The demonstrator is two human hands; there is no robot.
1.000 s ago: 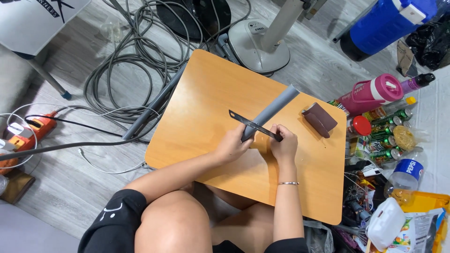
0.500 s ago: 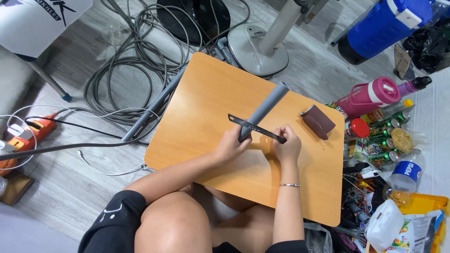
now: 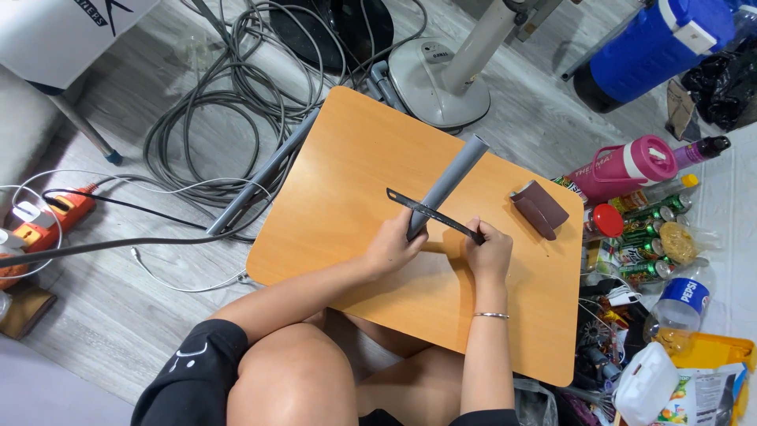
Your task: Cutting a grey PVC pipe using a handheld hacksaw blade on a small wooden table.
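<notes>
A grey plastic pipe [image 3: 447, 181] lies diagonally on a small orange wooden table [image 3: 347, 166]. My left hand [image 3: 392, 244] grips the pipe's near end. A thin dark saw blade [image 3: 430, 214] lies across the pipe, and my right hand [image 3: 489, 251] holds its right end. A folded brown piece of sandpaper [image 3: 538, 209] rests on the table to the right of the pipe.
A second grey pipe [image 3: 264, 175] leans off the table's left edge over coiled grey cables [image 3: 213, 118]. A fan base [image 3: 438, 75] stands behind the table. Bottles, cans and snack packs crowd the floor on the right, with a pink bottle [image 3: 623, 166] and a blue jug [image 3: 654, 43]. An orange power strip [image 3: 47, 221] lies at left.
Both hands keep their hold. The blade stays across the pipe, shifted only slightly along its length.
</notes>
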